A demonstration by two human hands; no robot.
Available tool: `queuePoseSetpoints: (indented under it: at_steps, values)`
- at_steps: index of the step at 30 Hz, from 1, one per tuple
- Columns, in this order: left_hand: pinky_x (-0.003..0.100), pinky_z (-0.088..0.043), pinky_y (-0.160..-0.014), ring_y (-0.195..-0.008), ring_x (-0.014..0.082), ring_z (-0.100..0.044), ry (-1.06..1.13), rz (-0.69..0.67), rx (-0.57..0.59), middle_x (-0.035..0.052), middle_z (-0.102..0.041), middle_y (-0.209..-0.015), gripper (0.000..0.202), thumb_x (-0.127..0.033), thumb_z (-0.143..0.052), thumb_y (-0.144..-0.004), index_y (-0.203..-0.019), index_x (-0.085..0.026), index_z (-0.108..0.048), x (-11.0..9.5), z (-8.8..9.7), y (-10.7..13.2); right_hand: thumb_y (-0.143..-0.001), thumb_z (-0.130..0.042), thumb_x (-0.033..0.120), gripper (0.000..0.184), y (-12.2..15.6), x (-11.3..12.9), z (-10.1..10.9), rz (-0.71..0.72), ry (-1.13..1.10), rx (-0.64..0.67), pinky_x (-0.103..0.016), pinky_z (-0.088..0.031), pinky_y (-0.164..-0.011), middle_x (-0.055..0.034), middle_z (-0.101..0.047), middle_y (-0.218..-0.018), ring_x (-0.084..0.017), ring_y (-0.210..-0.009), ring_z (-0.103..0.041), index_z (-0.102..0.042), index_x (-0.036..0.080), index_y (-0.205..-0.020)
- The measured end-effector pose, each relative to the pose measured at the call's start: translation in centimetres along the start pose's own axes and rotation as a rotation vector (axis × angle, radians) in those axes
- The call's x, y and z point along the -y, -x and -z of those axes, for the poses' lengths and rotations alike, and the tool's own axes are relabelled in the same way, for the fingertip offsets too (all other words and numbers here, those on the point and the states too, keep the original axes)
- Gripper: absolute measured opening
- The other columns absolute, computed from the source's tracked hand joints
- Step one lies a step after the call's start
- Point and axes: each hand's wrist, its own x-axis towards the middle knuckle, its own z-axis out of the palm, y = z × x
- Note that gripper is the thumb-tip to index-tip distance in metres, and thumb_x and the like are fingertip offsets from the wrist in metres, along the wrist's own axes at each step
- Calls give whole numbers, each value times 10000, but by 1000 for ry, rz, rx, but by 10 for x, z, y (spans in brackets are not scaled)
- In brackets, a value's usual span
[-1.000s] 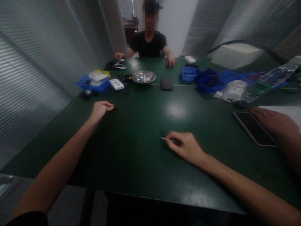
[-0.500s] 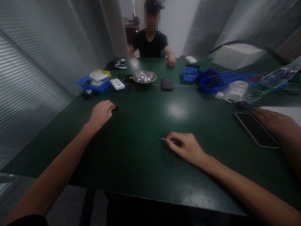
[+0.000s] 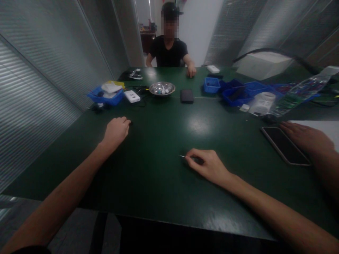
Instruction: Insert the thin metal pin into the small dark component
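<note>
My left hand (image 3: 116, 131) rests on the left of the green table, palm down, with its fingers curled together. Whatever lies under its fingertips is mostly hidden; only a dark spot shows beside them. My right hand (image 3: 206, 163) is near the middle of the table, thumb and forefinger pinched together. A thin, shiny, pointed metal piece (image 3: 182, 156) juts out to the left from that pinch. The rest of this piece is hidden by the fingers, so its kind cannot be made out.
Farther back stand a metal bowl (image 3: 162, 94) with small items, a dark square wallet-like object (image 3: 186, 96), a white power bank (image 3: 132, 96) and blue trays (image 3: 212, 85). At right, another person's hand (image 3: 307, 135) lies beside a phone (image 3: 286, 145). Someone sits opposite.
My left hand has turned slightly, and the small black object seen at its fingertips is now nearly hidden. My right hand keeps its pinch on the metal piece. The view has shifted slightly.
</note>
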Motion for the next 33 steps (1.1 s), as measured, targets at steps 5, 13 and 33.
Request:
queuePoseSetpoints:
  at_steps: [5, 13, 33]
  values:
    - [426, -458, -845, -951, 294, -641, 99, 52, -32, 149, -698, -1079, 297, -202, -462, -1004, -1126, -158, -730, 5, -7, 5, -998, -572, 330, 212, 0, 0, -1, 9, 5, -7, -247, -432, -585, 8, -709, -771, -112, -594, -617, -727, 199, -939]
    - [405, -517, -900, -1006, 262, -648, 519, 157, -95, 105, -706, -1105, 201, -295, -589, -962, -1067, -172, -707, 16, -7, 0, -1008, -568, 351, 231, -1, -2, 0, 14, -1, 3, -243, -446, -585, -4, -722, -785, -119, -602, -630, -731, 193, -963]
    - [349, -520, -853, -1002, 203, -638, 1154, -323, 134, 55, -668, -1102, 184, -248, -691, -957, -1128, -223, -626, -161, 43, 14, -975, -589, 274, 178, -2, -5, 9, -2, 10, 1, -237, -419, -572, 0, -702, -735, -124, -596, -615, -736, 192, -918]
